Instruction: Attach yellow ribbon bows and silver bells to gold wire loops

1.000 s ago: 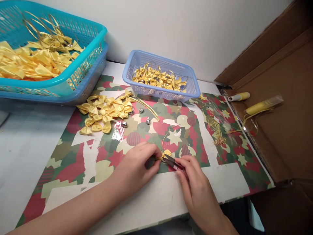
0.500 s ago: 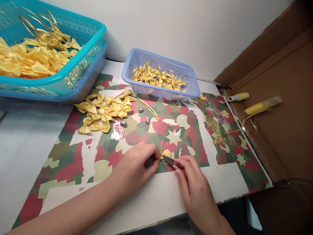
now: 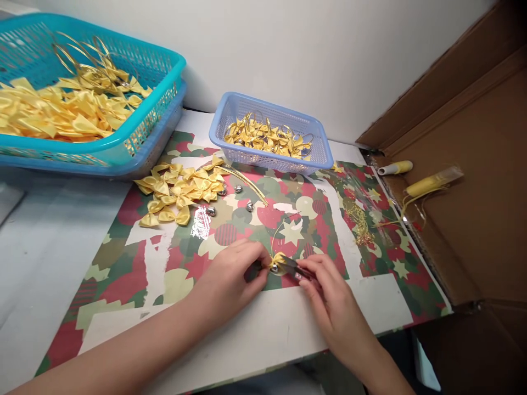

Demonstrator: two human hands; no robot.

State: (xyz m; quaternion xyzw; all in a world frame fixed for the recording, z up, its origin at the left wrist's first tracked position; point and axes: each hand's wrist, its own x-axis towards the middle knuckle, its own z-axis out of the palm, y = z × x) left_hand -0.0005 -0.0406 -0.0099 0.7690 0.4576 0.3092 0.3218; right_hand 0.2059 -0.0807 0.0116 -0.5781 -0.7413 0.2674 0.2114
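My left hand pinches the left side of a small yellow bow with a silver bell under it. A thin gold wire curves up from the bow. In my right hand are dark pointed pliers or tweezers, their tip at the right side of the bow. Farther left lies a pile of yellow bows, with loose silver bells and a bundle of gold wires beside it.
A blue basket of finished-looking bows stands at the back. A turquoise basket full of yellow bows is at the left. Gold thread scraps lie at the right, near a cardboard wall with yellow thread spools.
The tool tip in my right hand has moved slightly right and up, from the bell to the bow's side. The view has shifted a little.
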